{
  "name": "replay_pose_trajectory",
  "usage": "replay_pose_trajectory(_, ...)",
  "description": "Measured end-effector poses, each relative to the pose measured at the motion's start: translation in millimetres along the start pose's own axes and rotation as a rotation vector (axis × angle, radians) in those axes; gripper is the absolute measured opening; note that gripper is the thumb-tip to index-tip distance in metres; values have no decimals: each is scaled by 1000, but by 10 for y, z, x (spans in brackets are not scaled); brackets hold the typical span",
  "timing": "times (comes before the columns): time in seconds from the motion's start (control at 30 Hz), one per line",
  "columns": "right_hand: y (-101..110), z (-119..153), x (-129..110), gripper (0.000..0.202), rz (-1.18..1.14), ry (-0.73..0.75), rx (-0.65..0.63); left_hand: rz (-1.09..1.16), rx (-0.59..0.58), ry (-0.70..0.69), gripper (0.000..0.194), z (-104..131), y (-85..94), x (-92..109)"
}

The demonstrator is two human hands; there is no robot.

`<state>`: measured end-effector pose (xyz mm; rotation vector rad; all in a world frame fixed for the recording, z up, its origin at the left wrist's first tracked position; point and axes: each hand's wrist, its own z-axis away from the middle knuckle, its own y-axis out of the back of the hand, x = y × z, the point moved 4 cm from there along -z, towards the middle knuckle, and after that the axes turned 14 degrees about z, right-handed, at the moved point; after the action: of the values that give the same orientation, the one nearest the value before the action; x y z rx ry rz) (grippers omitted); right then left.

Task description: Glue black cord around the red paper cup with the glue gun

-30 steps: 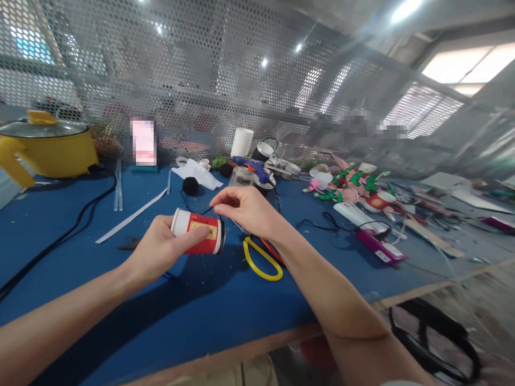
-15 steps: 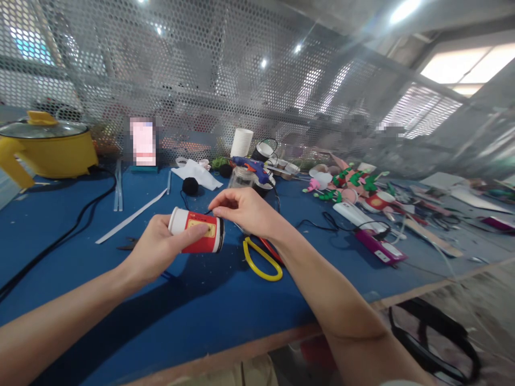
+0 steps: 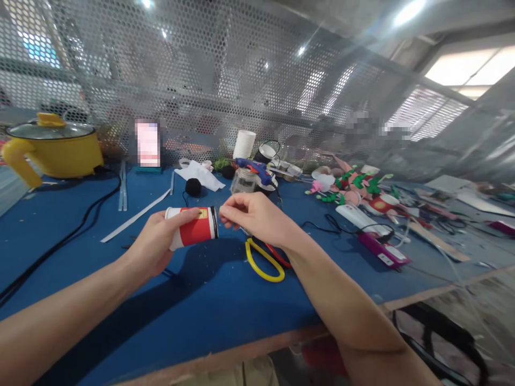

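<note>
A red and white paper cup lies sideways in my left hand, whose thumb presses on its side. Black yarn rings the cup at its right end. Just right of that end is my right hand, its fingertips pinched together; whatever they hold is too small to make out. Behind the cup sits a black yarn ball, with a strand running down toward the cup. Yellow and red handled scissors rest below my right hand, their blades mostly hidden.
Behind are a glue gun on a glass jar and stacked white cups. A yellow pot stands at left. Craft flowers and a purple power strip lie at right. White strips lie at left.
The cup has turned in my left hand, and its right end now tilts up. My right hand has moved from the cup's upper edge to just beyond its right end. The view has shifted slightly.
</note>
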<state>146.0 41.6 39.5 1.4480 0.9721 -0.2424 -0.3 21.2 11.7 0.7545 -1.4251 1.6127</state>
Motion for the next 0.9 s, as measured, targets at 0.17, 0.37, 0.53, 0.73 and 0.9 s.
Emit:
replay_pose_trajectory(0.17,-92,155,-40,11,-166,-22,-38,8,-7,-7,18,3,1,-24)
replay_pose_trajectory(0.37,-168,169,37,9,-199,-63,-14,11,22,3,13,25,14,-63)
replay_pose_trajectory(0.53,-191,182,58,11,-127,-50,0,-10,52,-8,11,23,21,-84)
replay_pose_trajectory(0.73,-214,201,72,10,4,-38,64,-50,25,-75,11,-2,54,-123)
replay_pose_trajectory(0.9,-221,178,133,10,-25,-72,9,-135,32,-98,13,3,64,-125)
